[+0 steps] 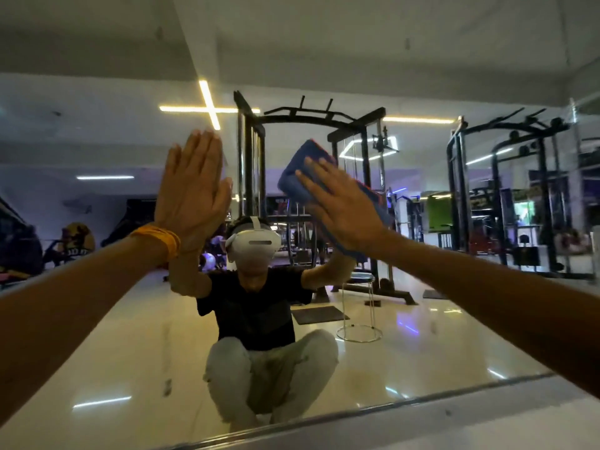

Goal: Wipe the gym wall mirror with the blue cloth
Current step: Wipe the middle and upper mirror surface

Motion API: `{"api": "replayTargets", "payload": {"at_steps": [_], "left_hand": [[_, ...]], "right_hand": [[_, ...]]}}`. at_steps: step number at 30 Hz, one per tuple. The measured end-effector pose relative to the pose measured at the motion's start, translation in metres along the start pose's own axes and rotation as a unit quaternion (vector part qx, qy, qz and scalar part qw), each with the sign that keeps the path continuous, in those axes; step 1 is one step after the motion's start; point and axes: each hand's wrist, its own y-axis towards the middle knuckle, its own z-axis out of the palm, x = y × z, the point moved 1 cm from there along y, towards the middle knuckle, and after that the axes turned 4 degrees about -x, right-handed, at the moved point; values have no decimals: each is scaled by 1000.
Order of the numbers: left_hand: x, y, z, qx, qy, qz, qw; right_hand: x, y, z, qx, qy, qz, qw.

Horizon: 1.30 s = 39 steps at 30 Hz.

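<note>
The gym wall mirror (422,319) fills almost the whole view and reflects me crouching in front of it. My right hand (341,206) lies flat, fingers straight, pressing the folded blue cloth (300,167) against the glass at centre right. The cloth has an orange edge and shows above and below the hand. My left hand (191,193) is flat on the mirror at centre left, fingers straight and together, with a yellow band on its wrist. It holds nothing.
The mirror's lower edge (373,405) runs slanting across the bottom, with a pale strip below it. Reflected behind me are black gym racks (311,125), a wire stand (358,319), floor mats and a shiny floor.
</note>
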Motion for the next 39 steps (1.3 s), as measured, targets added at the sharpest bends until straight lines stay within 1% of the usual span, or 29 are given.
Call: {"api": "replayTargets", "payload": {"at_steps": [1, 2, 4, 5, 6, 7, 9, 11, 12, 13, 14, 15, 16, 17, 18, 19, 21, 23, 24, 25, 27, 29, 30, 31, 32, 34, 36, 38, 39], "left_hand": [[3, -1, 1, 0, -2, 5, 1000], [5, -2, 3, -5, 1, 11, 1000], [6, -5, 6, -15, 9, 20, 1000], [6, -6, 6, -18, 12, 21, 1000], [7, -6, 7, -19, 15, 21, 999], [8, -6, 7, -19, 18, 19, 999], [9, -5, 9, -17, 21, 18, 999], [9, -5, 10, -17, 19, 23, 999], [9, -5, 12, -19, 15, 26, 999], [10, -5, 12, -23, 13, 27, 999], [11, -5, 12, -28, 12, 27, 999], [12, -5, 12, -31, 12, 28, 999], [12, -5, 12, -33, 12, 28, 999], [12, -4, 12, -34, 14, 29, 999], [12, -3, 11, -36, 16, 32, 999], [13, 0, 8, -42, 16, 36, 998], [12, 10, 2, -65, 8, 55, 996], [13, 28, -6, -85, -4, 60, 995], [15, 40, -8, -86, -11, 54, 995], [19, 53, -11, -83, -11, 44, 996], [32, 77, -13, -69, 4, 16, 998], [44, 91, -15, -45, 11, -15, 999], [48, 93, -14, -40, 14, -23, 999], [49, 93, -14, -37, 17, -23, 999], [48, 90, -12, -36, 20, -23, 999], [47, 85, -8, -36, 28, -24, 999], [46, 82, -6, -38, 34, -36, 998], [47, 82, -6, -40, 35, -34, 998], [48, 83, -7, -42, 35, -30, 998]], "right_hand": [[-20, 14, -6, -17, 30, 77, 996], [-37, 28, -16, -54, 71, 195, 977], [-48, 50, -29, -116, 78, 401, 905], [-38, 55, -27, -126, 56, 442, 886], [-21, 58, -19, -128, 51, 420, 897], [2, 58, -9, -110, 66, 353, 927], [38, 42, 10, -45, 91, 149, 984], [29, 32, 3, 9, 92, 19, 996], [13, 36, -7, 12, 73, 0, 997], [-5, 42, -15, 3, 56, 34, 998], [-30, 49, -20, -30, 52, 124, 990], [-57, 57, -26, -72, 51, 244, 966], [-81, 62, -33, -107, 55, 359, 926], [-92, 65, -39, -129, 64, 436, 888], [-90, 67, -40, -124, 72, 455, 879], [-76, 69, -37, -99, 64, 424, 898], [-36, 71, -27, -61, 45, 255, 964], [-12, 78, -20, -22, 69, 108, 992], [-17, 87, -19, -11, 71, 74, 995], [-29, 100, -25, -16, 67, 84, 994], [-69, 121, -39, -39, 40, 196, 979], [-103, 132, -52, -59, 22, 354, 933], [-104, 135, -53, -59, 9, 402, 914], [-91, 138, -50, -52, 1, 408, 911], [-72, 141, -41, -45, -4, 362, 931], [-21, 138, -12, -37, 54, 175, 982], [13, 125, 6, 6, 79, 5, 997], [-3, 130, -6, 20, 67, -38, 997], [-17, 139, -20, 9, 59, -7, 998]]}}
